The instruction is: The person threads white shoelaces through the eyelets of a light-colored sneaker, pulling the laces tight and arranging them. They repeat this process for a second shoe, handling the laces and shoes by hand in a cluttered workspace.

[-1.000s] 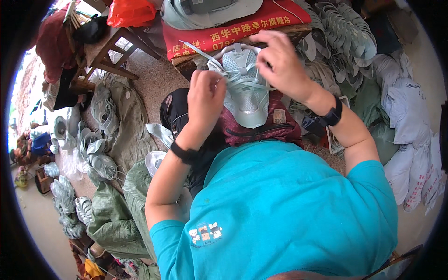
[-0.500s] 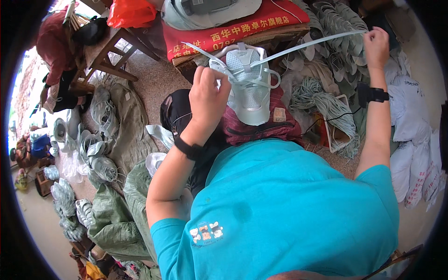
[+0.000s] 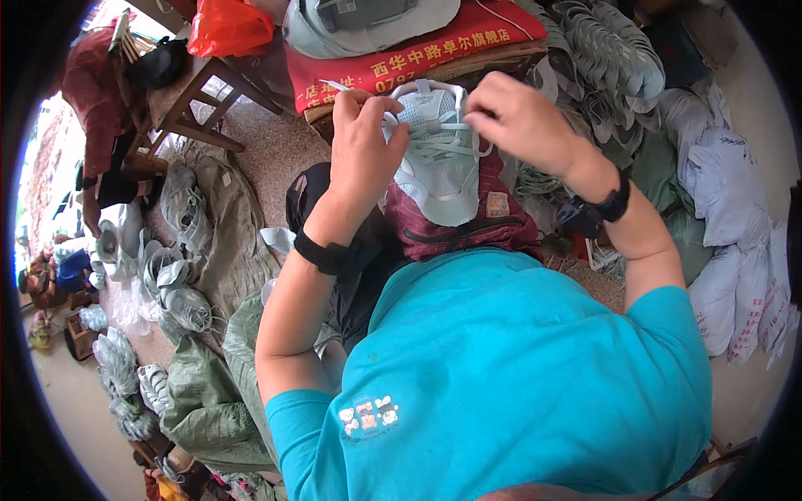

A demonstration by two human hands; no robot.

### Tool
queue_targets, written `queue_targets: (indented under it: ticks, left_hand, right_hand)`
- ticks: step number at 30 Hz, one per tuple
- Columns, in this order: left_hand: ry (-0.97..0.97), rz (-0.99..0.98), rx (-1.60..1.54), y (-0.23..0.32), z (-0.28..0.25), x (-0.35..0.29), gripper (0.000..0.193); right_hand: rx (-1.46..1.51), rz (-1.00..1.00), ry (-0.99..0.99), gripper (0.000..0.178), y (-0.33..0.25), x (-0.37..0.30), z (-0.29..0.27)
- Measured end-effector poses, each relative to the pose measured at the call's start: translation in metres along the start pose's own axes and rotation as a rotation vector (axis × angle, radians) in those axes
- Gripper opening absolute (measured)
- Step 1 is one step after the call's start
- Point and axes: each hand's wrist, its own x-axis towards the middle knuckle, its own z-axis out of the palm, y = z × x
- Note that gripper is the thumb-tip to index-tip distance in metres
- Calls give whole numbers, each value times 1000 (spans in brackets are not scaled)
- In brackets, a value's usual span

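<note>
A pale grey-blue sneaker upper [image 3: 436,196] lies across my lap, toe toward me, with light laces [image 3: 443,150] crossing its front. My left hand [image 3: 363,138] is at its left edge, fingers bent in and thumb against the side. A white lace tip [image 3: 337,85] sticks up beyond those fingers. On the other side, my right hand [image 3: 522,121] is closed in a pinch beside the upper's opening. The lace in its fingertips is mostly hidden. Under the upper is a maroon cloth [image 3: 426,234] with a zip.
Ahead stands a low wooden bench with a red printed cloth [image 3: 418,63] and a large pale shoe piece [image 3: 372,25]. Stacked uppers [image 3: 614,58] and white sacks [image 3: 727,192] lie right. Left are shoes [image 3: 185,209], green sacks [image 3: 205,392], a wooden stool [image 3: 196,100] and another person [image 3: 96,92].
My right hand has come in from the far right to the upper, and the long stretched lace no longer shows. My left hand has shifted slightly left, its fingers less tightly curled.
</note>
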Motion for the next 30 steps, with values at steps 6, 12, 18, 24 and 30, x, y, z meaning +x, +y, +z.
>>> queue_targets:
  ticks: [6,12,18,24,30]
  left_hand:
    - [-92,101,-29,-11,-3,-12,20]
    - [-67,263,79,-8,2,-16,15]
    - [-181,196,166,-9,3,-15,14]
    - [-146,184,81,-13,-2,-18,16]
    - [-154,228,162,-11,3,-14,17]
  right_hand:
    - [-128,-64,-34,18,0,14,8]
    - [-93,-131,-91,20,-3,11,24]
    - [-128,-39,-131,14,-19,12,26]
    - [-89,136,-200,18,-26,11,20]
    - [-12,173,-200,22,-13,14,18]
